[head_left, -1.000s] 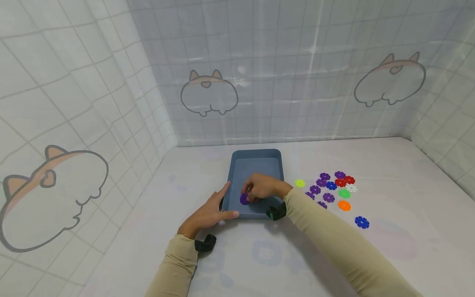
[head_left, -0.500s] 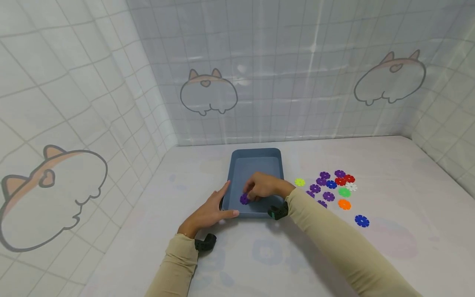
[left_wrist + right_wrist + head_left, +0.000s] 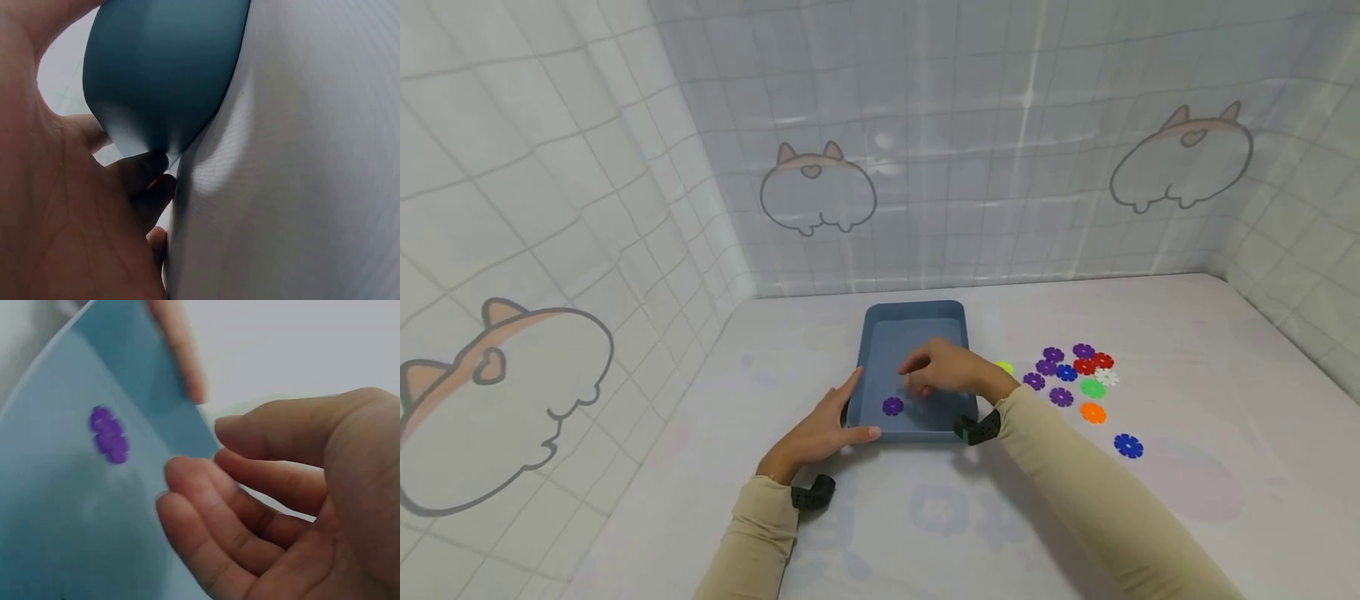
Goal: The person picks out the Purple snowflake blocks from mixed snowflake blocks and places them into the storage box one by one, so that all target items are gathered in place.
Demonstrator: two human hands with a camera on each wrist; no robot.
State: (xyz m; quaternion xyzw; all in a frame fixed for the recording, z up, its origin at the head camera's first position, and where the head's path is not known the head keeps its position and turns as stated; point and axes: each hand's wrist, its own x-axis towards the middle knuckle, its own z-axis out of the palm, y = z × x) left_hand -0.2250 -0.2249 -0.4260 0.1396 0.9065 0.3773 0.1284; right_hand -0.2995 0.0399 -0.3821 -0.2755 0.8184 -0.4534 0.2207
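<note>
Purple notched disc (image 3: pixel 892 407) inside the blue-grey tray (image 3: pixel 917 333)

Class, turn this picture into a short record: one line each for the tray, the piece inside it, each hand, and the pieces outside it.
Tray: blue-grey, shallow, rectangular
Purple piece: flat on the tray floor, left of centre, near end
Left hand: spread around the tray's near-left corner
Right hand: over the tray, right of the purple piece, holding nothing
Loose pieces: right of the tray; purple, blue, red, white, green, orange, yellow-green (last partly hidden)
</note>
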